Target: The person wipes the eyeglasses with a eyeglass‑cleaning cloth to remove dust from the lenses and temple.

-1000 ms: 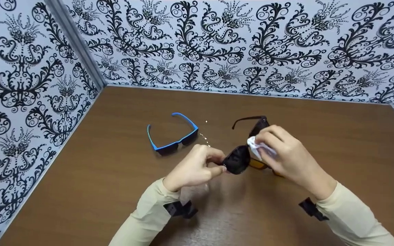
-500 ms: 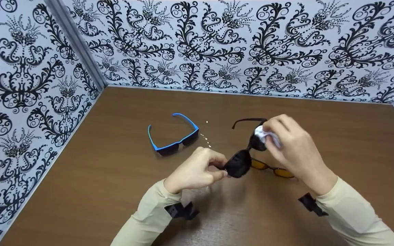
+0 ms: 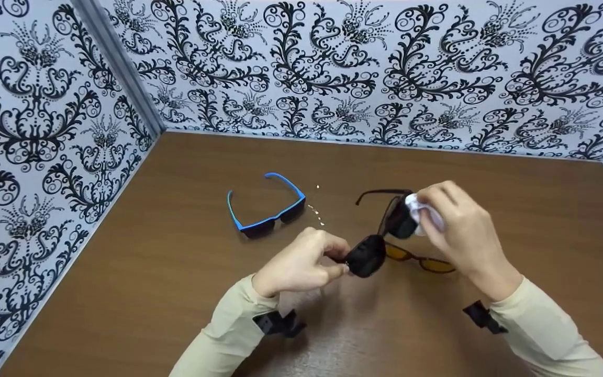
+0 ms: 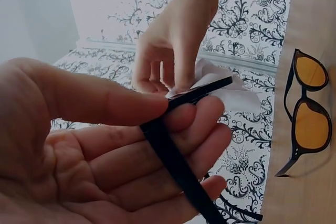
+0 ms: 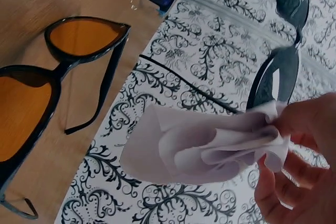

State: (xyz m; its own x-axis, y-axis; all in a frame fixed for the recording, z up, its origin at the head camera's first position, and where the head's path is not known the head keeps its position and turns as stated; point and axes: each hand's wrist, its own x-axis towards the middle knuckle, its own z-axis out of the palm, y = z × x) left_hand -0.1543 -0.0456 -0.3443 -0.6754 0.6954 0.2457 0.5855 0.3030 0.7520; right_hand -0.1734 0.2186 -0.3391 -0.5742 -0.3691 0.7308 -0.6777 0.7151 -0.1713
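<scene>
Between thumb and fingers, my left hand [image 3: 301,262] pinches the black sunglasses [image 3: 366,256] by one end of the frame, holding them up off the table. One temple runs down across its fingers in the left wrist view. My right hand [image 3: 461,235] holds a bunched white cloth [image 5: 205,145] against the far lens [image 3: 401,217] of the same sunglasses. The fingers partly cover that lens's outer edge. Below and behind the held pair, glasses with orange lenses [image 3: 436,265] lie on the table, seen whole in the left wrist view.
Blue-framed sunglasses [image 3: 272,222] lie on the brown table [image 3: 202,162] to the left, temples spread. Several small pale flecks [image 3: 316,212] lie beside them. Patterned walls [image 3: 333,68] stand at the back and left.
My right hand has moved with the cloth from near the bridge outward to the right across the far lens. The sunglasses have tilted slightly; my left hand keeps its grip.
</scene>
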